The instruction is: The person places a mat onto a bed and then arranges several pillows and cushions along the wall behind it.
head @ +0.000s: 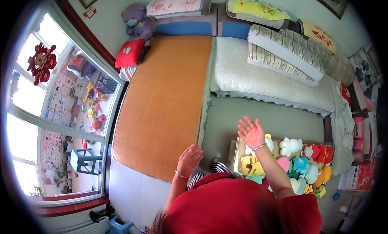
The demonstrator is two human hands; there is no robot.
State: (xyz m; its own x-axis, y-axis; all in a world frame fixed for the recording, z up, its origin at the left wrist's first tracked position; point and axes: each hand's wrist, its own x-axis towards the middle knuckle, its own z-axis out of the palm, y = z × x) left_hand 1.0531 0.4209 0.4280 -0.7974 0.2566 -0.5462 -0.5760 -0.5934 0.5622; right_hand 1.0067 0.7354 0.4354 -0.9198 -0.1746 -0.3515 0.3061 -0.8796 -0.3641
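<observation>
Both hands are raised in front of my body, palms turned up and fingers spread, holding nothing. My left hand (189, 160) is near the front right corner of the brown mat (163, 103) that covers a low bed. My right hand (251, 133) is over the left end of a low table (239, 147) loaded with several plush toys. Close to the right forearm are a yellow plush toy (251, 165), a white plush toy (290, 146) and a blue one (300, 165). The forearm hides part of the toys, and my body hides the table's near side.
Beyond the floor (266, 115) is a sofa with a pale cover (233, 67) and striped cushions (285, 52). A red pillow (129, 53) and a purple teddy bear (138, 23) are at the mat's far left. Left is a glass partition (63, 126); lower left, a blue stool (119, 225).
</observation>
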